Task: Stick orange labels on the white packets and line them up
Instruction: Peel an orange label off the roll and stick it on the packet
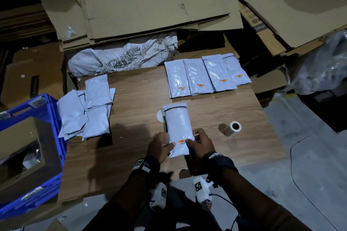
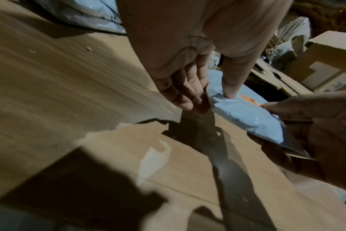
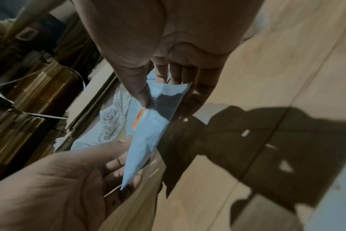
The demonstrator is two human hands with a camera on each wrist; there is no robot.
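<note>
Two hands are applied to one white packet (image 1: 179, 127) above the near middle of the table (image 1: 216, 110). The packet is pinched at its lower left edge by the left hand (image 1: 159, 147), thumb on top and fingers beneath. The lower right edge is pinched by the right hand (image 1: 203, 144), and its thumb is pressed on the end of the orange label (image 1: 182, 141) stuck near the packet's bottom edge. Each grip is therefore closed narrowly on the packet. In the left wrist view the packet (image 2: 245, 112) is seen raised off the table surface, with a shadow cast below it.

A small roll (image 1: 232, 127) lies on its side to the right of the held packet, apart from it. A white disc (image 1: 159, 116) is partly covered by the packet's upper left edge.

At the left table edge, a loose heap of unlabelled packets (image 1: 90, 110) is found, overlapping one another. A blue crate (image 1: 50, 110) stands just beside the table on the left; a cardboard box (image 1: 22, 155) is held in it, and the contents of the box cannot be made out.

At the far right of the table, a row of labelled packets (image 1: 204, 75) is laid side by side with edges overlapping, each bearing an orange label near its lower end. A frayed woven sack (image 1: 122, 56) lies behind the table, with flattened cardboard sheets (image 1: 150, 2) stacked beyond.
</note>
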